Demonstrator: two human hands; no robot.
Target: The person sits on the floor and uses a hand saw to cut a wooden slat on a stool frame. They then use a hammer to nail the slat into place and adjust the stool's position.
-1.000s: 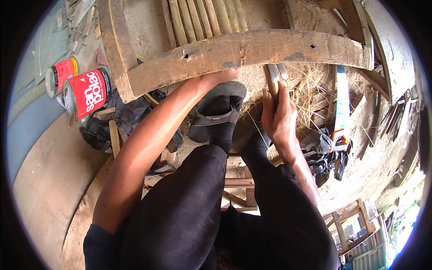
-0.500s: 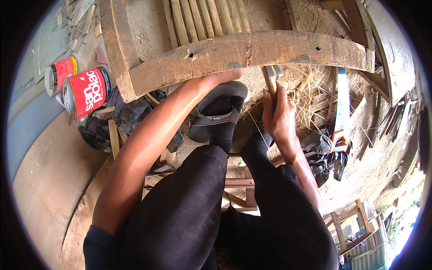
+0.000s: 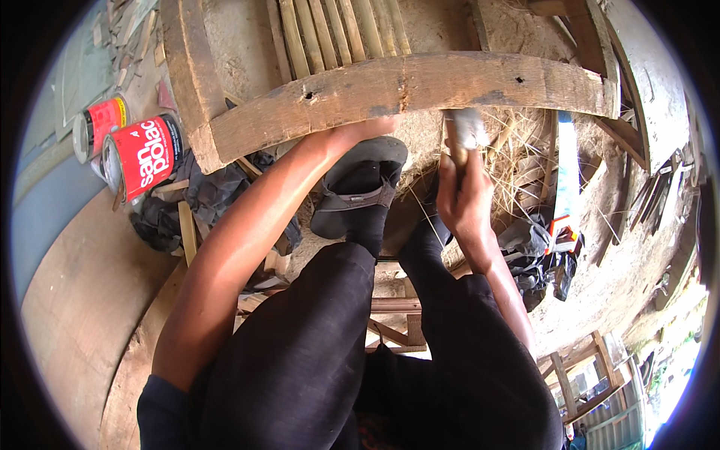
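While the left hand (image 3: 375, 127) braces the curved wooden beam (image 3: 405, 90), the right hand (image 3: 461, 199) grips a hammer (image 3: 466, 127) just under it — hammering underway; next blow needs aim.

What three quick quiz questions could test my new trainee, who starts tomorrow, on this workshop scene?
1. True or false: the right hand grips a hammer by its handle.
2. What does the left hand touch? A) the wooden beam B) the saw C) a can
3. What colour are the two cans at the left?

Key: 1 true; 2 A; 3 red.
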